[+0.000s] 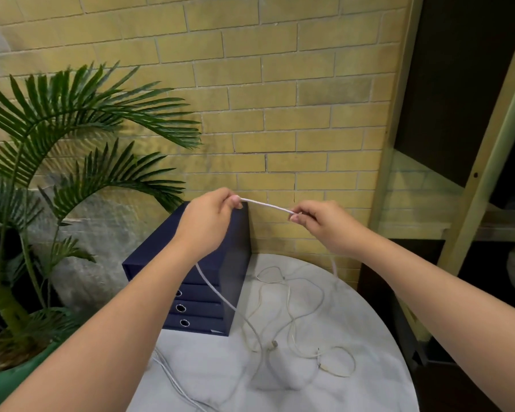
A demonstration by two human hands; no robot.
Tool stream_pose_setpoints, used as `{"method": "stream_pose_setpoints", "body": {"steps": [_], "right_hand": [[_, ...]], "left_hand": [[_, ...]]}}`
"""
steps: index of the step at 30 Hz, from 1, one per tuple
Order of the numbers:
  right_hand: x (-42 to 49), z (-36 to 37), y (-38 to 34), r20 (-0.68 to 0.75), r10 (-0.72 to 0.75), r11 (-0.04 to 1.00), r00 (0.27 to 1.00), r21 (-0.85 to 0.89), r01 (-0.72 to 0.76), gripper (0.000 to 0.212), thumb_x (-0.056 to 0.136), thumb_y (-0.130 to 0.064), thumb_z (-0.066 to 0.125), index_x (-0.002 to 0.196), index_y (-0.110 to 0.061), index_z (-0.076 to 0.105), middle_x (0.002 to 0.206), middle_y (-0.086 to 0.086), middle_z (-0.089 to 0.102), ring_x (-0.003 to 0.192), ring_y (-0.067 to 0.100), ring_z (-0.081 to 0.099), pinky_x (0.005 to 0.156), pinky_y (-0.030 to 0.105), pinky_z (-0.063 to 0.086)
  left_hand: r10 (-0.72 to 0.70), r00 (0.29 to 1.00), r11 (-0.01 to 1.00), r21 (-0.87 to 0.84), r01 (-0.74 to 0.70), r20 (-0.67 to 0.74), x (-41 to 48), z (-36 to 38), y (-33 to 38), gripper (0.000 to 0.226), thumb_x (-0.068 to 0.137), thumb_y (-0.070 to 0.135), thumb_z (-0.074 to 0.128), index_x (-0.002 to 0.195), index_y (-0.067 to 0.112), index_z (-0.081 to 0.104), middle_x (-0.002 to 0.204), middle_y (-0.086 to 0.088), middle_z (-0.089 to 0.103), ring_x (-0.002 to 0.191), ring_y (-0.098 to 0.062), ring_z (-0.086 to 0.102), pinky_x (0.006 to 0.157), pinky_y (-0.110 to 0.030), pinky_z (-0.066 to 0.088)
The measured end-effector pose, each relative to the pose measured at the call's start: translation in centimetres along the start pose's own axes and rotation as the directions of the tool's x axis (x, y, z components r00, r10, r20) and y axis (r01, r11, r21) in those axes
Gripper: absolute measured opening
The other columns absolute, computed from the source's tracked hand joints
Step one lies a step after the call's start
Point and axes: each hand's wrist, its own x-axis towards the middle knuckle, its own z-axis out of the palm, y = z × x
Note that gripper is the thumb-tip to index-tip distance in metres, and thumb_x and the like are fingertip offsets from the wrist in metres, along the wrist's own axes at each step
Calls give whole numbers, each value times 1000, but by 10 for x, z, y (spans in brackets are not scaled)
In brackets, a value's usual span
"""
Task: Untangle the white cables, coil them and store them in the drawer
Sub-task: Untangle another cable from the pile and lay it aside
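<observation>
Both forearms reach in from the bottom edge, raised above the surface, which is round and pale with a marbled look.

Left hand: fingers curled, thumb and fingertips pinching the thick cable. Right hand: also curled, pinching the same cable a short way along. The stretch between the two hands is taut and nearly level, held in the air in front of the brick wall.

From under the left hand the thick cable drops across the front of the drawer unit and down onto the surface. A second length hangs below the right hand, close to the wall; where it lands I cannot tell.

Thin cables: white, lying in loose overlapping loops on the surface, just right of the drawer unit, with a small loop at the near right end. More white strands trail over the near left rim, partly hidden by the left arm.

Drawer unit: dark blue, standing at the back left of the surface against the wall. Three drawer fronts with ring pulls show, all pushed in; the upper part is hidden behind the left arm.

Left of the surface: palm plant in a green pot. Right: pale green shelf frame.
</observation>
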Motion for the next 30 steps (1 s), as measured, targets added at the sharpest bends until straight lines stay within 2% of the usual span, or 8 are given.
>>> {"method": "stream_pose_setpoints", "body": {"steps": [4, 7, 10, 13, 17, 21, 24, 30], "right_hand": [[-12, -2, 10, 98, -1, 1000, 995, -19, 3, 21, 99, -32, 42, 87, -39, 57, 86, 3, 66, 77, 22, 56, 75, 36, 47], [-14, -5, 0, 170, -44, 998, 984, -45, 53, 21, 100, -31, 41, 95, -34, 62, 82, -7, 63, 67, 10, 50, 70, 30, 43], [-17, -12, -7, 189, -57, 996, 980, -62, 70, 24, 100, -32, 41, 103, -29, 64, 85, -10, 64, 72, 5, 52, 73, 25, 42], [-18, -13, -4, 135, -47, 990, 990, -125, 64, 26, 100, -33, 39, 105, -29, 64, 90, -9, 67, 78, 9, 56, 79, 33, 44], [-17, -13, 10, 11, -42, 985, 999, -166, 43, 25, 100, -31, 41, 105, -27, 64, 94, -4, 69, 78, 14, 60, 74, 34, 50], [-16, -9, 19, -56, -106, 926, 993, -370, 78, 21, 100, -25, 42, 107, -20, 62, 93, 1, 69, 75, 20, 55, 61, 31, 41], [-16, -7, 18, -123, -103, 930, 987, -365, 52, 23, 100, -24, 42, 109, -16, 62, 92, 6, 68, 77, 25, 55, 60, 30, 37], [-15, 1, 3, -31, -143, 943, 989, -308, 127, 25, 100, -31, 42, 105, -18, 63, 88, 3, 68, 76, 23, 56, 58, 31, 36]], "left_hand": [[22, 1000, 997, 67, -22, 8, -4, -7, -16, 24, 102, 30, 41, 91, 25, 62, 63, 12, 49, 59, -8, 46, 55, -27, 34], [10, 1000, 996, 94, -11, 10, -10, -4, -25, 26, 102, 30, 39, 92, 22, 62, 65, 11, 48, 59, -9, 44, 53, -27, 31], [7, 1000, 994, 107, -9, 16, -13, 0, -31, 27, 103, 31, 38, 93, 22, 61, 64, 11, 47, 59, -9, 44, 53, -27, 31], [26, 999, 992, 124, -31, 40, -14, 3, -32, 26, 102, 34, 37, 92, 24, 59, 66, 11, 49, 60, -9, 45, 53, -26, 32], [98, 991, 986, 126, -109, 88, -21, 5, -33, 23, 102, 33, 39, 92, 25, 58, 66, 11, 50, 60, -9, 47, 54, -23, 33], [146, 981, 981, 107, -160, 129, -28, 10, -31, 23, 102, 32, 40, 94, 23, 60, 70, 12, 52, 64, -7, 49, 56, -21, 35], [109, 976, 987, 99, -129, 187, -31, 14, -28, 24, 102, 34, 38, 95, 24, 58, 67, 11, 51, 63, -8, 49, 55, -24, 35], [29, 951, 1000, -16, -26, 307, -28, 14, -2, 25, 99, 45, 40, 96, 23, 50, 74, -4, 57, 66, -17, 52, 62, -36, 44]]}}
